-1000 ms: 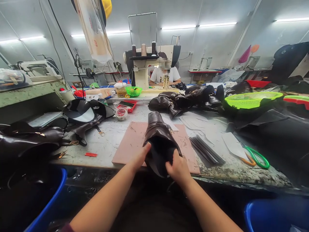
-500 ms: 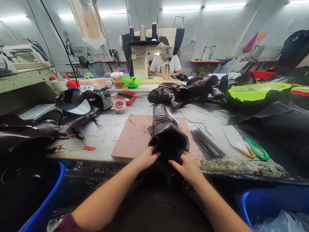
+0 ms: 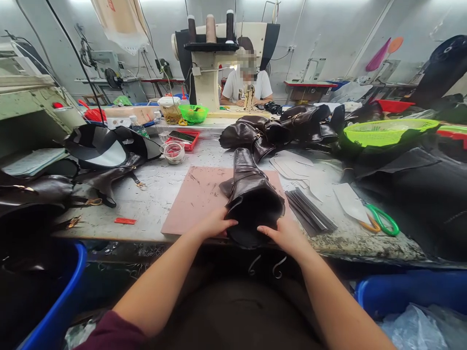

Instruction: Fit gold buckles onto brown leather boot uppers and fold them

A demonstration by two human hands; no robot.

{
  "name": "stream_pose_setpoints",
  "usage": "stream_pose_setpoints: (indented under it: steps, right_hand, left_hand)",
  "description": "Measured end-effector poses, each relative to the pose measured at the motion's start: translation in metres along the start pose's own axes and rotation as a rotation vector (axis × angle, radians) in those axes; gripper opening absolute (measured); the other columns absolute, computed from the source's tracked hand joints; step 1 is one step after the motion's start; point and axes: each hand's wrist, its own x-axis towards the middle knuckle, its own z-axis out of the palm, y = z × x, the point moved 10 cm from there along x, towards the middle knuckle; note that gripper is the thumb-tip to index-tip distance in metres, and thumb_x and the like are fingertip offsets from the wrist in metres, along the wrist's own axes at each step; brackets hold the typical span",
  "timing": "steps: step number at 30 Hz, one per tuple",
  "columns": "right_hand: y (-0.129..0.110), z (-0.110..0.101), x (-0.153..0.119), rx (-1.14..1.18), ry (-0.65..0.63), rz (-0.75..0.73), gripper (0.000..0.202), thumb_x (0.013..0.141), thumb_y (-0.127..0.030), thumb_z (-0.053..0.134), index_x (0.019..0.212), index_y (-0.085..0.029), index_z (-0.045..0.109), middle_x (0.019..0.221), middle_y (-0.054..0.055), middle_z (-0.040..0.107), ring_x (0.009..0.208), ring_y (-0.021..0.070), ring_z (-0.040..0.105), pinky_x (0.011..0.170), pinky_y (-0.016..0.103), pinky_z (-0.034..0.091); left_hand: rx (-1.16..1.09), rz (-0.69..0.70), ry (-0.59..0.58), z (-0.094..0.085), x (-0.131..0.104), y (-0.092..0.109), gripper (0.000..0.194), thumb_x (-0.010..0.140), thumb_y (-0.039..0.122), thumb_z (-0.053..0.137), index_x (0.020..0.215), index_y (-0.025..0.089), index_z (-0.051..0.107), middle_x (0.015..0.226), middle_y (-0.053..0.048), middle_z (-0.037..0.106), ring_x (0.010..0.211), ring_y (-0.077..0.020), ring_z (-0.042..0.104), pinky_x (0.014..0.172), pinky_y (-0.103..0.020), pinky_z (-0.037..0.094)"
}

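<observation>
A dark brown leather boot upper [image 3: 245,181] lies on a pink board [image 3: 193,192] at the table's front edge, its wide black opening towards me. My left hand [image 3: 218,223] grips the left side of that rim, thumb inside and fingers hidden underneath. On the opposite side my right hand [image 3: 282,234] pinches the rim the same way, with its thumb over the inner edge. Thin straps cross the upper's outside. Just right of the board are a bundle of dark strips [image 3: 310,211] and several pale cut pieces [image 3: 292,167].
Green-handled scissors [image 3: 383,221] lie at the right under a white piece. More boot uppers [image 3: 251,131] are heaped behind, others [image 3: 105,165] at left. A sewing machine [image 3: 207,73] stands at the back, a person [image 3: 246,87] behind it. Blue bins [image 3: 78,272] flank me below the table.
The boot upper's opening has spread wider and tipped up slightly, showing more of its dark inside. Both hands still hold its rim. The camera view has shifted a little.
</observation>
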Motion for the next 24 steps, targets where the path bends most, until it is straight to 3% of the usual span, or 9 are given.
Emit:
stream_pose_setpoints:
  steps: [4, 10, 14, 19, 22, 24]
  right_hand:
    - [-0.005, 0.004, -0.001, 0.155, -0.068, -0.03, 0.028, 0.076, -0.041, 0.055, 0.086, -0.016, 0.063, 0.087, 0.009, 0.068, 0.086, 0.0232, 0.062, 0.07, 0.027, 0.047]
    - [-0.008, 0.002, -0.004, 0.037, -0.045, -0.024, 0.026, 0.075, -0.039, 0.058, 0.082, -0.015, 0.064, 0.086, 0.011, 0.066, 0.088, 0.0264, 0.061, 0.071, 0.03, 0.046]
    - [-0.01, 0.001, -0.004, 0.03, -0.035, -0.042, 0.023, 0.076, -0.036, 0.057, 0.081, -0.015, 0.065, 0.087, 0.01, 0.066, 0.088, 0.0249, 0.061, 0.072, 0.028, 0.046]
    - [-0.007, 0.003, -0.005, -0.117, -0.015, 0.012, 0.029, 0.076, -0.04, 0.058, 0.072, -0.013, 0.066, 0.088, 0.014, 0.064, 0.084, 0.0267, 0.061, 0.069, 0.03, 0.047]
    - [-0.013, 0.005, -0.008, -0.165, 0.086, -0.049, 0.028, 0.072, -0.036, 0.061, 0.089, -0.014, 0.066, 0.104, 0.014, 0.061, 0.093, 0.0283, 0.059, 0.074, 0.033, 0.047]
    - [-0.018, 0.003, -0.01, -0.117, 0.168, -0.107, 0.041, 0.07, -0.03, 0.062, 0.109, -0.016, 0.058, 0.112, 0.013, 0.057, 0.099, 0.028, 0.057, 0.08, 0.036, 0.046]
  left_hand:
    - [-0.041, -0.003, -0.047, -0.001, 0.003, -0.001, 0.014, 0.075, 0.028, 0.055, 0.082, 0.016, 0.056, 0.062, 0.003, 0.058, 0.043, -0.0091, 0.05, 0.042, -0.02, 0.044]
    - [0.044, 0.003, -0.002, 0.001, 0.003, -0.005, 0.017, 0.074, 0.03, 0.056, 0.084, 0.016, 0.058, 0.054, 0.003, 0.056, 0.044, -0.0128, 0.053, 0.04, -0.021, 0.043]
    - [0.16, 0.067, 0.075, -0.002, 0.002, 0.003, 0.016, 0.076, 0.028, 0.056, 0.086, 0.017, 0.061, 0.072, -0.001, 0.066, 0.064, -0.0165, 0.062, 0.056, -0.023, 0.048]
    - [0.361, 0.114, 0.173, -0.005, -0.006, 0.015, 0.015, 0.076, 0.026, 0.057, 0.086, 0.016, 0.062, 0.087, -0.007, 0.067, 0.081, -0.0218, 0.063, 0.07, -0.027, 0.047]
    - [0.507, 0.117, 0.29, -0.004, -0.021, 0.017, 0.016, 0.081, 0.026, 0.052, 0.087, 0.014, 0.061, 0.087, -0.012, 0.066, 0.083, -0.0263, 0.061, 0.072, -0.035, 0.046]
    - [0.664, 0.272, 0.391, 0.006, -0.037, 0.03, 0.023, 0.087, 0.024, 0.04, 0.081, 0.014, 0.06, 0.086, -0.012, 0.065, 0.085, -0.0256, 0.061, 0.075, -0.037, 0.045]
